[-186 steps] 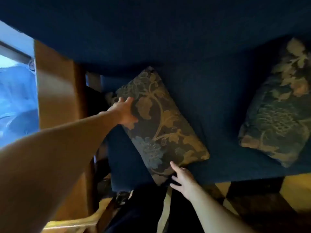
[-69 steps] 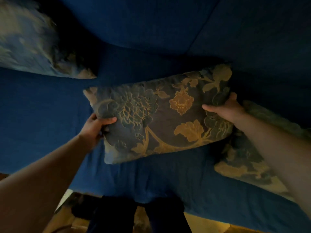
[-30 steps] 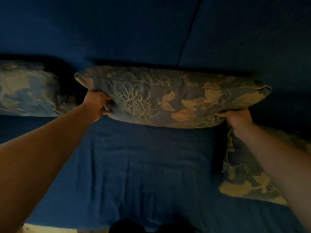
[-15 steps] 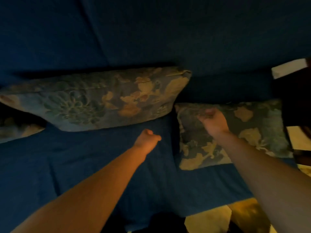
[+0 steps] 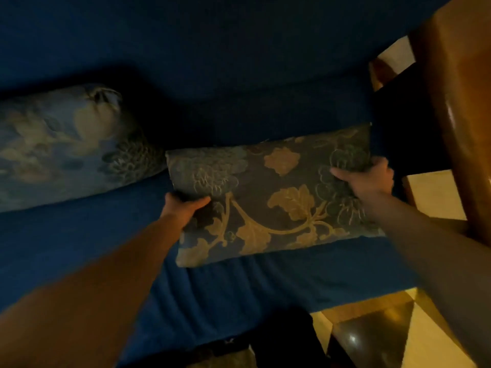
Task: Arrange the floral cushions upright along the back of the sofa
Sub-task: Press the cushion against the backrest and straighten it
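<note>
The left hand (image 5: 183, 205) is clamped on the left short edge of a floral cushion (image 5: 273, 197), thumb lying across the patterned face and the other fingers hidden behind the fabric. The right hand (image 5: 365, 179) grips the opposite short edge near the upper right corner, its fingers curled over the front of the pattern. Both bare forearms reach in from the lower corners of the view.

The floral cushion held between the hands lies lengthwise over the right end of the sofa seat (image 5: 239, 288), its face tilted up toward the camera rather than standing straight. Its far long edge sits near the dark gap at the foot of the sofa back (image 5: 212, 49); whether it touches the back cannot be told in the shadow. Its near long edge rests on or just above the seat.

To the left, a second floral cushion (image 5: 66, 144) stands along the sofa back, its right end close beside the held cushion's upper left corner; contact between them is unclear.

At the right end of the sofa a polished wooden armrest (image 5: 457, 115) runs front to back. Beyond the seat's front edge shows a pale floor (image 5: 430, 341).
</note>
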